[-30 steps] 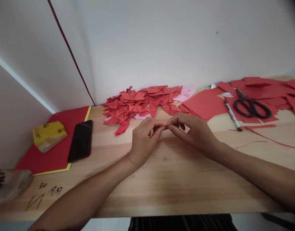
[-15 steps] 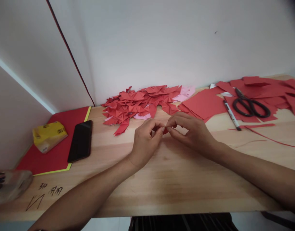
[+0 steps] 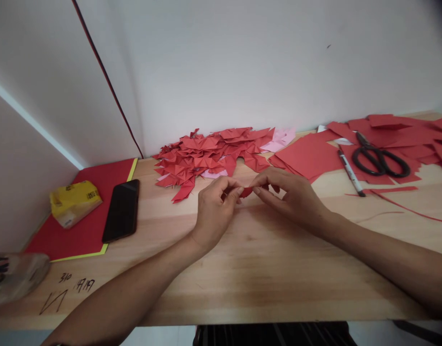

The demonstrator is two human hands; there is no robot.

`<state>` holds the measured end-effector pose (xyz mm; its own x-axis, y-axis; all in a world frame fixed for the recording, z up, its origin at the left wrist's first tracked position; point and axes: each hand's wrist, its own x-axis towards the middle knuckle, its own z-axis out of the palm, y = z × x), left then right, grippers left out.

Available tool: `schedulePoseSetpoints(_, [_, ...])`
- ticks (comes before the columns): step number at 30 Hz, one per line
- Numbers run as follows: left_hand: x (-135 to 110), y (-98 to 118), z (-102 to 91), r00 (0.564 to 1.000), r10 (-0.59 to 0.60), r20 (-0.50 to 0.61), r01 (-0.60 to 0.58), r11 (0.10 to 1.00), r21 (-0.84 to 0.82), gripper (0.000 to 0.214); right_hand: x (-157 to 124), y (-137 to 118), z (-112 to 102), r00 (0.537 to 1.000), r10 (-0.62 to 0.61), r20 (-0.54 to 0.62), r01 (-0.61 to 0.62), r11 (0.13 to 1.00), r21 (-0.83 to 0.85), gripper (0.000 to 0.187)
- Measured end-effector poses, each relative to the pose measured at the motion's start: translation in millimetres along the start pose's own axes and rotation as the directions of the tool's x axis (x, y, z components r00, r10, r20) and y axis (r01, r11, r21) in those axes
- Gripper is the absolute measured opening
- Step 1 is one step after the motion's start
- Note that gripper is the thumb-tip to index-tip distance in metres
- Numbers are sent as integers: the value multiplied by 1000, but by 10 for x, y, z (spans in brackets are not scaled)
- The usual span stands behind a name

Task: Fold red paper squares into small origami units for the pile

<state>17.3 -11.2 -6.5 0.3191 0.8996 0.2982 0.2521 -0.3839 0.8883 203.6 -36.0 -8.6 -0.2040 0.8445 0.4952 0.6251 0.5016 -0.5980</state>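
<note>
Between my two hands, above the middle of the wooden table (image 3: 250,274), is a small folded piece of red paper (image 3: 246,192). My left hand (image 3: 217,209) pinches its left end between thumb and fingers. At its right end my right hand (image 3: 291,194) grips it the same way. Most of the paper is hidden by my fingertips. Just behind my hands lies a heap of folded red paper pieces (image 3: 206,154), with some pink ones among them. A stack of flat red paper sheets (image 3: 311,156) lies behind my right hand.
On the right, black-handled scissors (image 3: 381,161) rest on red paper scraps (image 3: 419,134), beside a marker pen (image 3: 350,173). On the left are a phone (image 3: 121,211), a yellow packet (image 3: 76,203) on a red sheet (image 3: 73,247), and a clear plastic container (image 3: 21,278). A wall (image 3: 224,62) stands behind.
My hands have moved slightly apart, and more of the red paper shows between my fingertips. Both hands still grip it.
</note>
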Motion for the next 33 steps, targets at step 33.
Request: schedulePoseSetpoints(33, [72, -78, -4, 902, -329, 278, 419, 818, -394, 23, -20, 131, -36, 908, -415, 53, 387, 784, -485, 15])
